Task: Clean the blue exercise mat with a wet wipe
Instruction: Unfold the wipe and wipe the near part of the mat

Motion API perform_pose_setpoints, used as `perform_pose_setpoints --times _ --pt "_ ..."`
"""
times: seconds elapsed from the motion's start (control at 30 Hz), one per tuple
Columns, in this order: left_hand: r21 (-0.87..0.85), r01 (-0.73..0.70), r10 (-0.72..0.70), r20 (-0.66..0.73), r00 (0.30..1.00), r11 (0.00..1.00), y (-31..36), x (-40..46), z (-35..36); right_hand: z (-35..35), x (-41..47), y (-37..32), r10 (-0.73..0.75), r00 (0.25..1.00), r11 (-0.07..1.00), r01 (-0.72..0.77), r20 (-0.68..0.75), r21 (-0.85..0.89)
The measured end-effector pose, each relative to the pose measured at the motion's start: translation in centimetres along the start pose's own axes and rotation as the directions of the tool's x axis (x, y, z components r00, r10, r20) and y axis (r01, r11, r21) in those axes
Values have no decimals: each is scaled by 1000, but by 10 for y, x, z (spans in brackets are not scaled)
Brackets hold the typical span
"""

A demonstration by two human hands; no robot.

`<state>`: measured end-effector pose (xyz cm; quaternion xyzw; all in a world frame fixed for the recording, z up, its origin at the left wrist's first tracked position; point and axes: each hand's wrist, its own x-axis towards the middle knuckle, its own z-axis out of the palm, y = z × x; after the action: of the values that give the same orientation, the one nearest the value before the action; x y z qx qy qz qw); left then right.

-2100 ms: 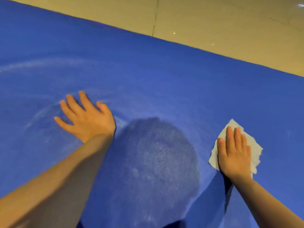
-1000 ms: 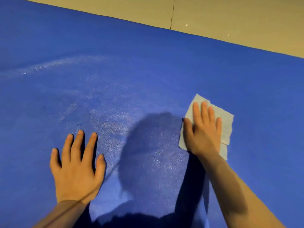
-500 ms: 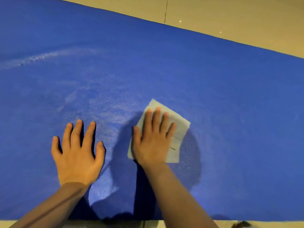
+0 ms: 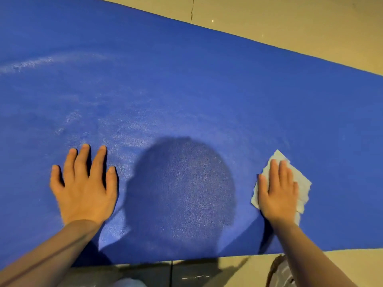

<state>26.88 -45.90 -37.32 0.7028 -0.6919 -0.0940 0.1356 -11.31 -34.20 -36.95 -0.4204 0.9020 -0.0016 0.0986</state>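
The blue exercise mat (image 4: pixel 207 83) fills most of the view, lying on a tiled floor. Pale damp streaks show across its left and middle part. My right hand (image 4: pixel 276 193) lies flat, fingers straight, pressing a white wet wipe (image 4: pixel 301 183) onto the mat near its front edge at the right. The wipe sticks out around the fingers and is partly hidden under the palm. My left hand (image 4: pixel 85 187) rests flat on the mat at the left, fingers spread, holding nothing.
Beige floor tiles (image 4: pixel 290 23) run along the mat's far edge, and more floor (image 4: pixel 259 268) shows below its near edge. A dark round shadow of a head (image 4: pixel 180 189) falls on the mat between the hands. A grey object (image 4: pixel 279 272) sits at the bottom right.
My right hand has slid the wipe from the middle of the mat out to the right. The left hand has stayed planted. The view has tilted down, showing the mat's near edge.
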Motion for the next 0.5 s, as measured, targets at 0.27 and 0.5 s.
perform_pose_setpoints --times 0.27,0.5 --pt "7 -17 17 -21 1000 1000 -1 -1 2 21 -44 -80 199 978 975 -192 -56 113" --pt "0 -39 39 -49 998 999 -4 -2 5 45 -160 -213 -722 687 689 724 84 2"
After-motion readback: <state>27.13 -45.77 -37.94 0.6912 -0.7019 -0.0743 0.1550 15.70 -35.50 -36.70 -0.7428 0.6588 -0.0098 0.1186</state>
